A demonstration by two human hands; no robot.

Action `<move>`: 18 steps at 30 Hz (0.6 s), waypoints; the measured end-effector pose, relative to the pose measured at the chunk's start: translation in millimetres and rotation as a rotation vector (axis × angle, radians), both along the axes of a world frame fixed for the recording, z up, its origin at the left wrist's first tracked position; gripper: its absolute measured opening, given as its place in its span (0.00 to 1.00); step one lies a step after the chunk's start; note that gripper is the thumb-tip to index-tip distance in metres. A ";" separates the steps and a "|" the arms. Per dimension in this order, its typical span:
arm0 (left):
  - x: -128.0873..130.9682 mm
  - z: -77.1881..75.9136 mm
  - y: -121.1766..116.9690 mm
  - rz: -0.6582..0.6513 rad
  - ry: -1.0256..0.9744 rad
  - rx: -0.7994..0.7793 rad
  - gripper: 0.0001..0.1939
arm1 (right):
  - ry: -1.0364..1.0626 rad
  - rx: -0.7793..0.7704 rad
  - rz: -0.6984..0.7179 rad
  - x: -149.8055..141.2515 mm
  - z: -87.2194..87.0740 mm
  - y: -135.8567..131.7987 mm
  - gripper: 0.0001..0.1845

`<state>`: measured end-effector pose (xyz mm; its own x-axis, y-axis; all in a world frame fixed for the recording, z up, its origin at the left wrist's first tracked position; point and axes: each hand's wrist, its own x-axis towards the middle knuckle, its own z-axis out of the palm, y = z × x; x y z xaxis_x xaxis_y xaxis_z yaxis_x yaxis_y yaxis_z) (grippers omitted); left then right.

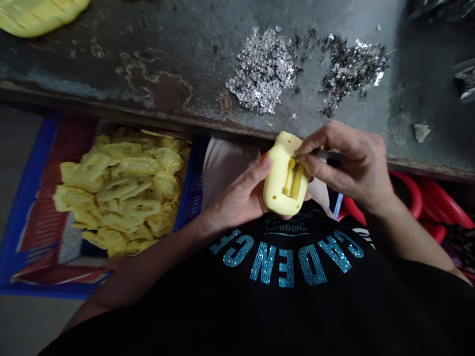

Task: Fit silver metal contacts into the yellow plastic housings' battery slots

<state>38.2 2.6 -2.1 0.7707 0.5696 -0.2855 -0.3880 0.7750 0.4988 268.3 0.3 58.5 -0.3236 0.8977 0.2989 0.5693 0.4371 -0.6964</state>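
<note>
Nearest, worn low across the view: a black shirt (285, 306) with glittery blue lettering. Just beyond it, cradling a pale yellow casing (276, 173) in the left hand (241, 198), thumb pressed along one side, other fingers curled mostly out of sight beneath, closed around it. Held over the lap, just short of the counter (208, 39), with the recess (291, 183) facing up.

Working at the far end of that recess with the right hand (359, 163), thumb and index finger drawn close together. Hard to tell whether fully closed, or pinching any small part. Looks like fine fitting or adjusting inside the recess, probably midway through. Calls next for a firm left hold, good alignment with the recess and light fingertip pressure.

Off to the left, below the counter's edge: a blue crate (22, 257) heaped with yellow pieces (122, 193). Farther out, on the counter: two loose heaps of small metal pieces (265, 69), near each other.
</note>
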 end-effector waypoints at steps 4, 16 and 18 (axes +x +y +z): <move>1.5 -5.1 -2.5 0.045 -0.034 0.047 0.33 | 0.029 0.095 0.022 -0.7 -8.9 0.9 0.04; 1.3 -6.1 -5.1 0.024 0.002 0.037 0.36 | 0.276 -0.148 -0.051 -0.2 -20.4 -1.0 0.13; 1.2 -5.5 -6.3 0.037 0.014 0.030 0.36 | 0.252 -0.161 -0.069 -0.2 -21.4 -3.3 0.12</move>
<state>39.3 -3.7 -7.6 0.7450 0.6061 -0.2785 -0.4086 0.7447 0.5277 268.1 -2.9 37.2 -0.1936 0.9574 0.2141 0.3947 0.2758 -0.8764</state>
